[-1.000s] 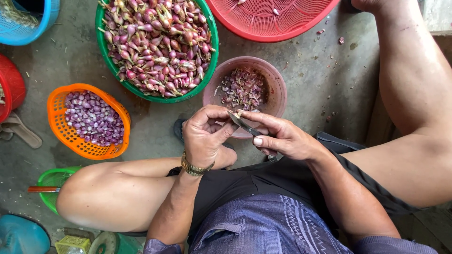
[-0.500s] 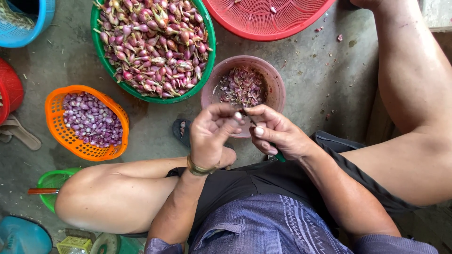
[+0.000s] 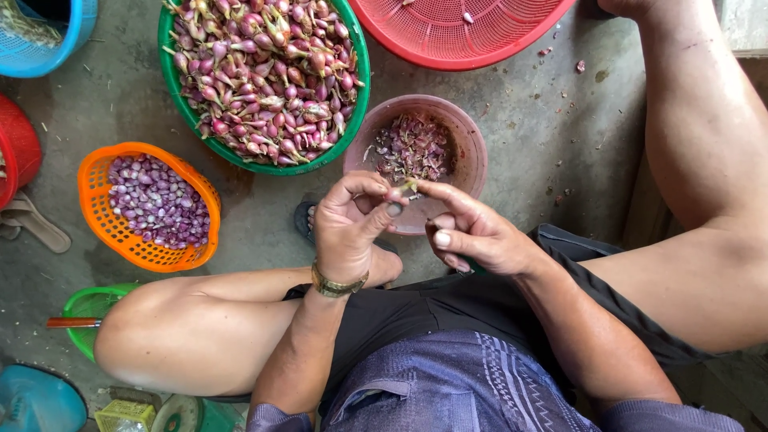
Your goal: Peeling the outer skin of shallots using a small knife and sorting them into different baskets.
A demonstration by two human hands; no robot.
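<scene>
My left hand (image 3: 350,232) is curled around a small shallot (image 3: 394,208), with thumb and forefinger pinching it; a metal bracelet sits on that wrist. My right hand (image 3: 472,234) meets it from the right, its forefinger and thumb pinching a pale tuft of skin (image 3: 410,186) at the shallot's tip. Both hands hover over the near rim of a pink bowl (image 3: 472,144) that holds purple peelings. Whether the right hand also holds a blade is hidden.
A green basket (image 3: 358,96) piled with unpeeled shallots stands at the back. On the left, an orange basket (image 3: 96,172) holds peeled ones. A red basket (image 3: 480,48), a blue basket (image 3: 76,32) and a sandal (image 3: 36,224) lie around. My bare knees flank the hands.
A small blade seen between my hands one second ago is no longer visible. My fingertips have come together over the pink bowl and now pull at the shallot's skin.
</scene>
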